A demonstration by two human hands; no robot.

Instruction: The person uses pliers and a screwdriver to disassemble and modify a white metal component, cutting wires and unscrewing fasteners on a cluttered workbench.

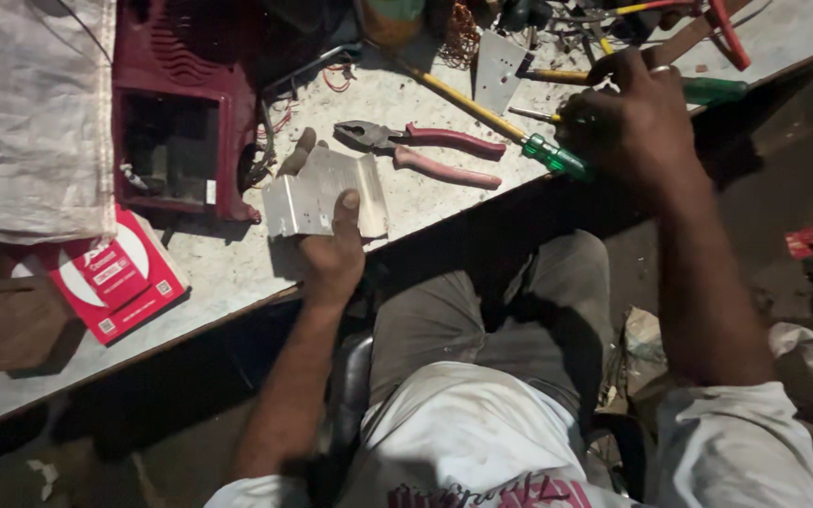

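My left hand [331, 246] grips a bent silver metal plate [317, 195] at the near edge of the workbench [228, 273], thumb on top of the plate. My right hand [634, 122] rests over the green handles of screwdrivers at the bench's right edge; its fingers curl around the green-handled screwdriver [543, 150], whose yellow shaft runs up to the left. Between the hands lie pliers with red handles [425, 150].
A dark red appliance casing [185, 103] with an open cavity stands at the back left, next to a white woven sack [30, 113]. A red box [115, 277] lies on the bench's left. Loose tools and wires clutter the far right corner. My knees sit below the bench edge.
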